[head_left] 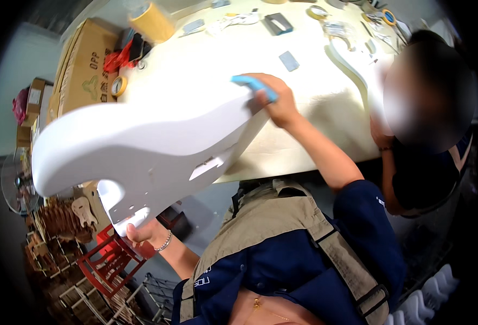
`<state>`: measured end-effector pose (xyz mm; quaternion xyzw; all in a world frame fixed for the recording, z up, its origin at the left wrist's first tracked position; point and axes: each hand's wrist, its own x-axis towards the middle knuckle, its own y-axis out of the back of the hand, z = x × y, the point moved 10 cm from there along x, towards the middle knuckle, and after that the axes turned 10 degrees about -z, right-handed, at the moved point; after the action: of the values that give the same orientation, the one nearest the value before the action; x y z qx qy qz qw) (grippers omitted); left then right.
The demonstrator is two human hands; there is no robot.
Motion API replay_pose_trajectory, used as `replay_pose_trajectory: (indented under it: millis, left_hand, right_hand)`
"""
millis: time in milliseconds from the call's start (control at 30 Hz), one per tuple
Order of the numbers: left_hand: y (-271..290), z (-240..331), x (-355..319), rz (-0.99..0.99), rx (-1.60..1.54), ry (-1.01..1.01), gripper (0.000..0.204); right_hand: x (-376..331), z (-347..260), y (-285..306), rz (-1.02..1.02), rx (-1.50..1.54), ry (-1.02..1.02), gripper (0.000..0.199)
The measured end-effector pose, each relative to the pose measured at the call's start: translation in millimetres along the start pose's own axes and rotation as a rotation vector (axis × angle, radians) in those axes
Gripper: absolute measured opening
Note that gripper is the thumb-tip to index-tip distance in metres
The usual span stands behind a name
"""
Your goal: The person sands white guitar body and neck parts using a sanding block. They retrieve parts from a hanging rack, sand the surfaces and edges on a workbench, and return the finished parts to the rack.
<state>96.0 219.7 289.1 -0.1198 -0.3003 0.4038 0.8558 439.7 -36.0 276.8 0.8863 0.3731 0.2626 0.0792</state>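
Note:
A white electric guitar body [157, 141] is held up, tilted, over the front left edge of the table. My left hand [142, 233] grips it at its lower end, by the neck pocket and small screw holes, with the thumb on the face. At the opposite end, my right hand [279, 100] pinches a thin, bent blue pad [244, 81] against the body's edge; whether it is sandpaper or cloth I cannot tell. A rectangular cutout shows in the white face. Part of my left hand's fingers is hidden behind the guitar body.
The pale worktable [309, 143] carries a grey block [289, 60], a tape roll [118, 85] and a cardboard box [87, 76]. At right, a co-worker [423, 179] stands close by another white curved body [352, 67]. A red chair [111, 260] and racked wooden guitar bodies [60, 227] are lower left.

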Motion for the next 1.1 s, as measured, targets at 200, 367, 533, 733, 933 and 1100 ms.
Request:
replay_pose_trajectory:
  millis: [200, 367, 533, 733, 933, 1100]
  left_hand:
    - [50.9, -1.0, -23.9, 0.107, -0.192, 0.033, 0.032]
    - [75.4, -34.0, -38.0, 0.106, -0.442, 0.071, 0.027]
    - [55.7, -128.1, -105.2, 0.424, -0.569, 0.338, 0.03]
    - [37.6, -203.3, -174.7, 0.553, -0.691, 0.524, 0.024]
    - [34.1, -206.9, -192.7, 0.637, -0.71, 0.533, 0.027]
    - [43.7, -229.7, -199.2, 0.694, -0.697, 0.703, 0.026]
  right_hand:
    - [-111.3, 145.6, -151.9, 0.407, 1.162, -0.656, 0.074]
    - [-102.7, 138.0, -124.2, 0.313, 1.013, -0.858, 0.075]
    - [-134.4, 167.9, -32.5, 0.389, 0.498, -0.921, 0.066]
    - [-209.7, 179.0, 48.7, 0.429, -0.137, -1.142, 0.055]
    - [-71.1, 4.9, 51.3, 0.236, -0.695, -0.233, 0.04]
    - [-19.8, 77.0, -84.8, -0.576, -1.096, 0.045, 0.068]
